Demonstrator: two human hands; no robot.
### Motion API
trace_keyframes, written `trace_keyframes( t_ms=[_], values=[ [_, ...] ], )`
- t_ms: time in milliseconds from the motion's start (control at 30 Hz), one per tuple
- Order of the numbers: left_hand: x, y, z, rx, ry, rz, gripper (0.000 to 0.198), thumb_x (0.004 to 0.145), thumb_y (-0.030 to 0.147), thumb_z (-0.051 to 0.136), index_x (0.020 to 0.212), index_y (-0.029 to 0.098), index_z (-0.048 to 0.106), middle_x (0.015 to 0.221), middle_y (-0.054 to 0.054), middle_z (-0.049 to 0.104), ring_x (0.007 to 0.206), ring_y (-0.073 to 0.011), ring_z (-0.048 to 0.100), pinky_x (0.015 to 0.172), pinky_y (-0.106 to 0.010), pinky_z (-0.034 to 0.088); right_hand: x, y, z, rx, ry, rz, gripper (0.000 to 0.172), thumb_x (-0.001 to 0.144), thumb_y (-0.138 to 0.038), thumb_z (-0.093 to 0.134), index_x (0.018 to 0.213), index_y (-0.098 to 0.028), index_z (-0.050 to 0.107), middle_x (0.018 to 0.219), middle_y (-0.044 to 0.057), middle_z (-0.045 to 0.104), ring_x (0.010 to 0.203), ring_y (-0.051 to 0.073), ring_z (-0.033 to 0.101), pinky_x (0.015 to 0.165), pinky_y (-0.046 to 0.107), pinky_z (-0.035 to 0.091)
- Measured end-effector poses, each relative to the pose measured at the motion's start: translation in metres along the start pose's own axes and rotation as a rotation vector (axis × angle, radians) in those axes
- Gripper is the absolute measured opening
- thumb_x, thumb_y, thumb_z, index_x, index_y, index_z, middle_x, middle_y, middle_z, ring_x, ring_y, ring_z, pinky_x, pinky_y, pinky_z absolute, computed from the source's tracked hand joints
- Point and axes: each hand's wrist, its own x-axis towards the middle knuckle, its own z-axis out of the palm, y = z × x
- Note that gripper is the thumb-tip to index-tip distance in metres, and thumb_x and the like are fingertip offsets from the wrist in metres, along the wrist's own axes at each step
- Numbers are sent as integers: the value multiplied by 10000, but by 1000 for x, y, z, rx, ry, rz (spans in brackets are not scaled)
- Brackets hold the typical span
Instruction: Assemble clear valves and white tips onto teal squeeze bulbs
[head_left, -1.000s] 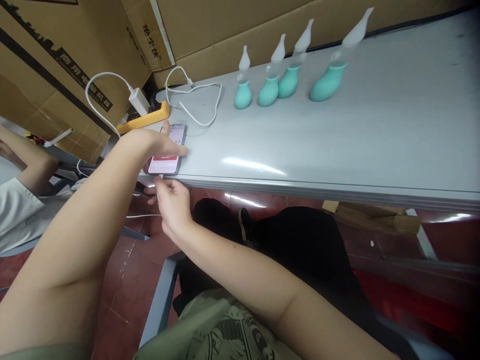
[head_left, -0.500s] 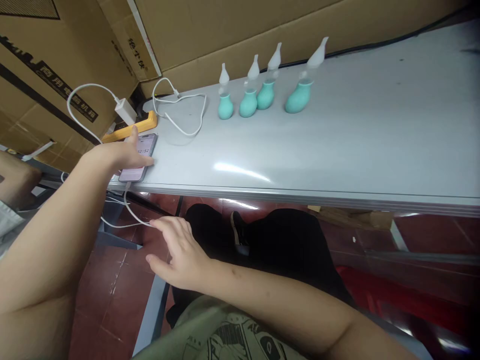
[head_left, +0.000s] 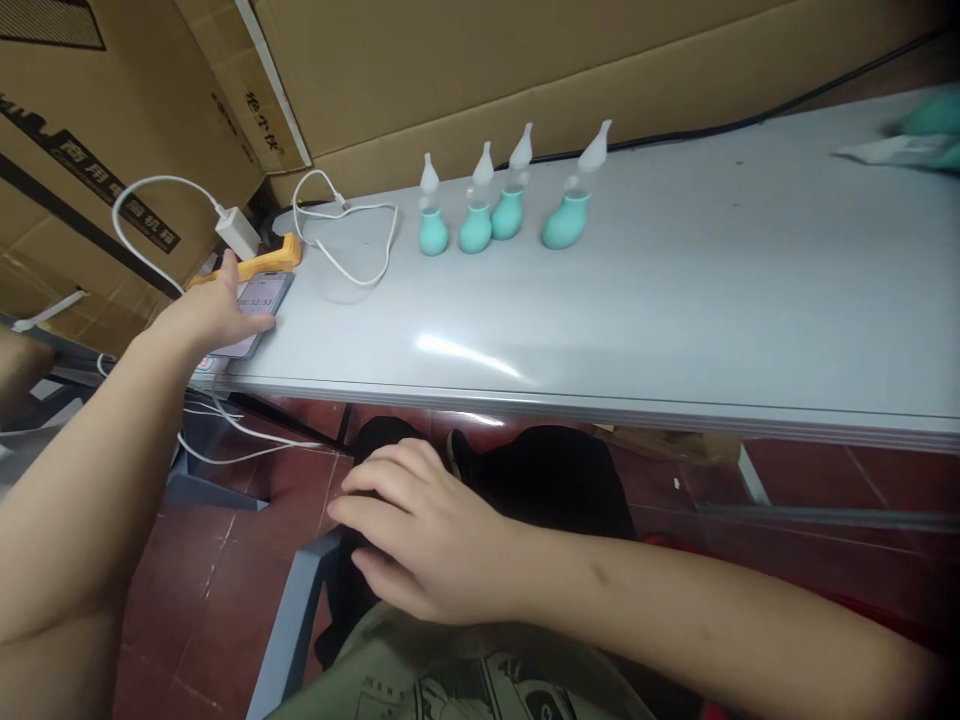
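Observation:
My left hand (head_left: pixel 214 312) rests over the left part of a phone (head_left: pixel 262 297) that lies on the grey table. Its thumb and a raised finger are spread apart; the other fingers are hidden. Timer-like digits show on the phone's screen. Over my lap hangs my right hand (head_left: pixel 427 530), palm down, loosely curved and holding nothing, its fingers apart. Several teal bulb nasal aspirators stand on the table near the back, among them a left one (head_left: pixel 433 230) and a tilted right one (head_left: pixel 566 220), with clear necks and white tips.
Behind the phone lies a yellow power strip (head_left: pixel 277 258) with a white charger (head_left: pixel 238 233) plugged in. A looped white cable (head_left: pixel 394 235) lies beside it. Cardboard (head_left: pixel 525 60) lines the table's back. A blurred teal and white object (head_left: pixel 919 140) enters at far right.
My right hand has moved right and away from the white cable under the table edge. The view has shifted right, bringing the far-right teal object into sight. My left hand stays by the phone.

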Motion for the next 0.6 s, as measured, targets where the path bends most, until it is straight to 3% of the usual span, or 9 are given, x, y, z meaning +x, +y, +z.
trace_keyframes(
  t_ms=[100, 133, 200, 333, 433, 500, 600],
  values=[
    [-18, 19, -5, -16, 84, 43, 1267, 922, 685, 632, 1736, 34, -89, 1561, -337, 550, 1334, -494, 637, 1038, -573, 577, 5, 2, -43, -70, -6, -54, 182, 1016, -191, 628, 1185, -152, 685, 1186, 91, 721, 1134, 251, 607, 990, 431, 498],
    [-26, 29, -7, -52, 151, 92, 1196, 939, 662, 615, 1746, 44, -18, 1568, -324, 548, 1369, -485, 617, 1069, -577, 568, 9, 5, -59, -101, -10, -67, 172, 1005, -176, 646, 1171, -155, 687, 1173, 82, 730, 1135, 250, 619, 991, 432, 507],
    [-38, 52, -12, -154, 280, 226, 1049, 969, 654, 573, 1756, 125, 125, 1573, -242, 572, 1414, -446, 591, 1152, -559, 526, 18, 13, -91, -180, 16, -88, 133, 1010, -183, 659, 1139, -171, 684, 1134, 75, 743, 1084, 237, 655, 977, 440, 531],
    [-47, 104, -30, -459, 442, 428, 872, 979, 684, 596, 1693, 244, 358, 1560, -118, 601, 1321, -349, 644, 1108, -452, 552, 46, 45, -153, -325, 111, -80, 107, 1052, -275, 600, 1113, -288, 686, 1063, 7, 738, 990, 204, 695, 938, 458, 559],
    [-29, 140, -50, -640, 595, 515, 726, 974, 641, 624, 1586, 265, 513, 1495, -84, 642, 1278, -334, 647, 1070, -468, 571, 71, 76, -193, -405, 244, 22, 121, 1047, -270, 597, 1050, -301, 715, 1044, -33, 726, 1021, 174, 694, 947, 415, 557],
    [-7, 160, -62, -702, 618, 552, 716, 912, 615, 699, 1544, 312, 556, 1432, -77, 675, 1237, -354, 664, 1025, -515, 591, 87, 98, -214, -411, 261, 71, 78, 1022, -289, 665, 985, -312, 730, 1003, -64, 724, 964, 155, 696, 888, 366, 558],
    [32, 182, -70, -634, 431, 550, 797, 763, 573, 831, 1464, 263, 613, 1358, -108, 709, 1220, -405, 666, 967, -535, 575, 102, 129, -231, -414, 366, 143, 132, 978, -169, 725, 908, -281, 730, 924, -25, 703, 879, 124, 667, 811, 289, 547]
  ],
)
